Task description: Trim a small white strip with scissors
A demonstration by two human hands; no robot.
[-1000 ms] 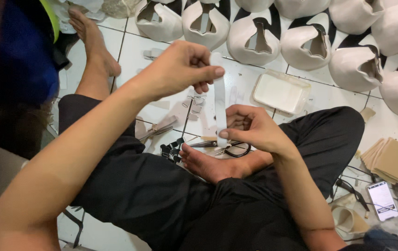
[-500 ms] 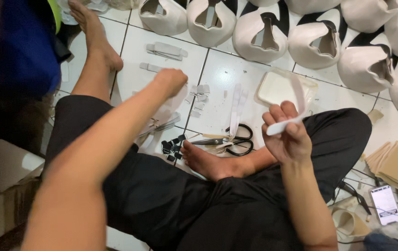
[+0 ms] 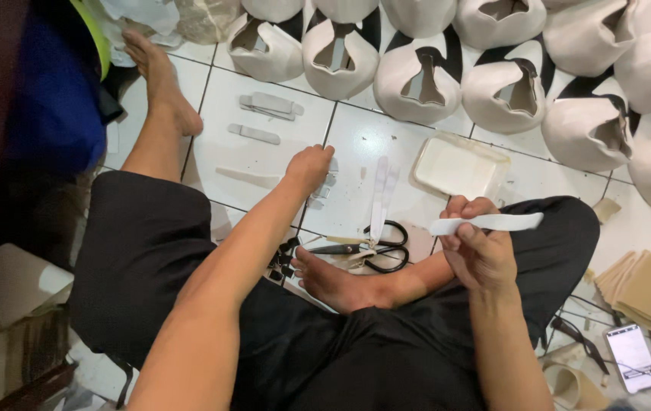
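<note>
I sit cross-legged on a white tiled floor. My right hand pinches a narrow white strip that lies level above my right knee. My left hand reaches forward with fingers curled down onto small grey pieces on the tile; what it grips is hidden. Two long white strips lie on the floor between my hands. Black-handled scissors rest just beyond my bare foot.
Several white shoe uppers line the far side. A shallow white tray sits ahead. Grey strips lie at the left, tan sheets and a phone at the right, small black pieces near my leg.
My left hand has moved from holding a strip near my right hand out and down to the floor. My right hand has lifted away to the right with one white strip.
</note>
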